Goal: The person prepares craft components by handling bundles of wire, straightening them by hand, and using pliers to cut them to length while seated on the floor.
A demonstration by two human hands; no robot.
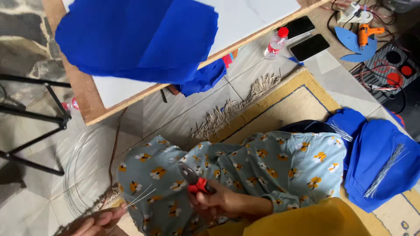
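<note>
My right hand (221,203) grips red-handled pliers (193,178), jaws pointing up-left over my lap, which is covered in pale blue floral cloth (262,161). At the lower left my left hand (98,223) pinches a few thin silver wires (141,197) whose ends point toward the pliers. The pliers' jaws and the wire ends stay a short way apart. A coil of thin wire (76,170) lies on the tiled floor just above my left hand.
A wooden board (94,109) with blue fabric (140,37) lies ahead. A blue cloth pile (376,161) with a bundle of cut wires (387,168) sits at my right. Behind are a fringed rug (302,98), a water bottle (275,43), two phones (309,47), a glue gun (365,32) and a black stand (52,113).
</note>
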